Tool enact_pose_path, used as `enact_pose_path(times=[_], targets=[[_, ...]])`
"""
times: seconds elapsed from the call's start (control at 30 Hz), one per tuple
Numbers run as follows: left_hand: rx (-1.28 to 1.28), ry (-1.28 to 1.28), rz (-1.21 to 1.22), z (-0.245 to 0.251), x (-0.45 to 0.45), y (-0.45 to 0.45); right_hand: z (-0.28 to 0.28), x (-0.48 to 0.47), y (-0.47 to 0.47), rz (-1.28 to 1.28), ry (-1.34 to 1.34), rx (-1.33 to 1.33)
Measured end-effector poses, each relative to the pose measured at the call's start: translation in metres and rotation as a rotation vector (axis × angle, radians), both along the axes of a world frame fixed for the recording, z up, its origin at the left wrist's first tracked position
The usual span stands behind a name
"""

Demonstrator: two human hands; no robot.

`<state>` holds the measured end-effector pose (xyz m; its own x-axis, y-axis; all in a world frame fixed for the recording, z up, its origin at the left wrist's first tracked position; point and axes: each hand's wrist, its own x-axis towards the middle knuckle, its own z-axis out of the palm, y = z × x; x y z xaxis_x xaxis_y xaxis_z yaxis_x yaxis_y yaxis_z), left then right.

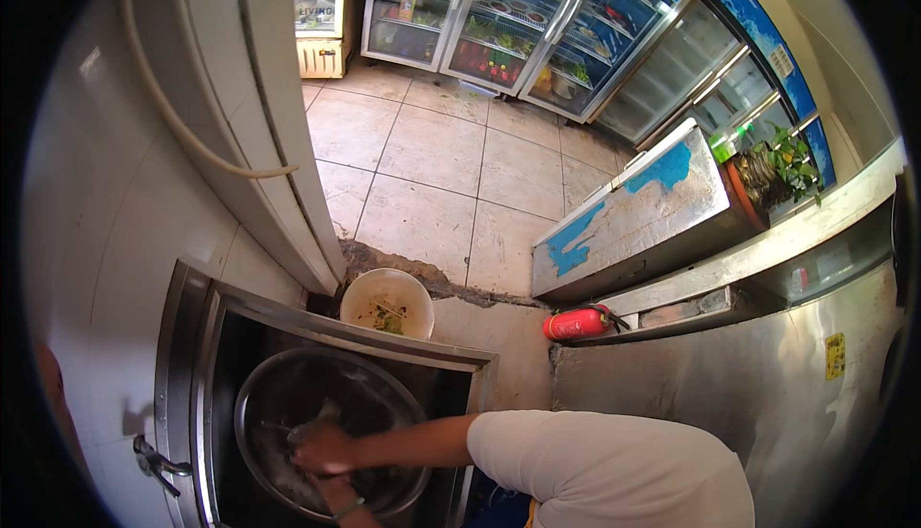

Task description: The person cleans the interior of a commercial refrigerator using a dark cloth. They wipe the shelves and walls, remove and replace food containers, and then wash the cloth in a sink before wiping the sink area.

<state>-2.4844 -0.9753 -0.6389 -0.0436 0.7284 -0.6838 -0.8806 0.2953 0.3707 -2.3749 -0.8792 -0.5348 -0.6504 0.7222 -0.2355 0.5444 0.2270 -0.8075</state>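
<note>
A large round metal basin (248, 420) sits inside the stainless-steel sink (209, 384) below me. My right hand (325, 449) is low in the basin, blurred, with its fingers curled down. Just beneath it is my left hand (332, 486), a light bracelet on its wrist; the two hands touch or overlap. Pale, blurred material (327, 411) shows at the fingers of my right hand, too unclear to name. Whether either hand grips it is hidden. A metal tap (157, 465) is mounted at the sink's left side.
Past the sink's far rim stands a white bucket (388, 298) with food scraps inside. A red fire extinguisher (579, 324) lies to the right, near a steel cabinet (683, 384). A hose (155, 96) hangs at left. Glass-door refrigerators (496, 24) line the far side of the tiled floor (432, 147).
</note>
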Motion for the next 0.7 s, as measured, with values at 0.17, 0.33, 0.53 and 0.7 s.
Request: enact_pose_path(times=[0.17, 0.33, 0.53, 0.7], targets=[[-0.492, 0.781, -0.288, 0.014, 0.001, 0.024, -0.043, 0.045, 0.068, -0.033, -0.080, 0.142], [-0.418, 1.476, -0.675, 0.021, -0.001, 0.033, -0.064, 0.040, 0.047, -0.305, -0.091, -0.185], [-0.120, 0.107, -0.057, 0.012, -0.022, 0.041, -0.024, -0.016, -0.028, -0.136, 0.265, -0.158], [0.059, 0.194, -0.148, 0.027, -0.007, 0.017, 0.006, -0.008, -0.008, 0.163, 0.202, 0.218]])
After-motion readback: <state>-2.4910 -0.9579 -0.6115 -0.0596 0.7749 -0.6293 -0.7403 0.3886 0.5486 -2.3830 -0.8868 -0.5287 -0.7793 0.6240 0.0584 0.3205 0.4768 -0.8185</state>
